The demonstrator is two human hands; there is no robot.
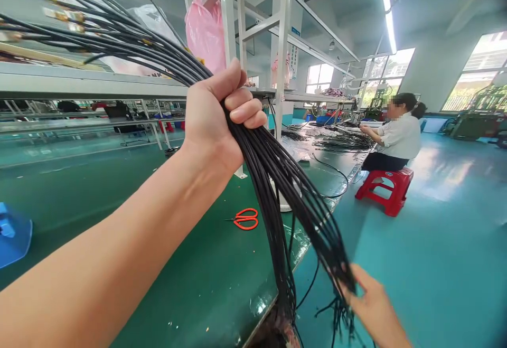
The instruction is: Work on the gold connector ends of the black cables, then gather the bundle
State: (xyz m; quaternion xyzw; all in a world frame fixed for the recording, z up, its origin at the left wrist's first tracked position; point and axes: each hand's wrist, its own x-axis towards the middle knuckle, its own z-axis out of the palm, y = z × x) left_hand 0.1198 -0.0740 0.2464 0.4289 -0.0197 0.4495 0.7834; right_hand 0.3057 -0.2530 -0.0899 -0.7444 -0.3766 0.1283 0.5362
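A thick bundle of black cables [269, 152] runs through my left hand [222, 105], whose fingers are wrapped tightly round it. Above the fist, the cables fan out to the upper left and end in small metallic and yellowish tips. Below it they hang down and split into two strands past the table edge. My right hand [370, 300], slightly blurred, grips the right-hand strand close to its lower ends. Orange-handled scissors [246, 219] lie on the green tabletop beneath my left wrist.
A white metal frame [282, 47] rises behind the cables, with a pink plastic bag [205, 31] hanging from it. More black cables [344, 139] lie along the table further back. A person [400, 126] sits there on a red stool [386, 189]. At far left stands a blue plastic object [13, 234].
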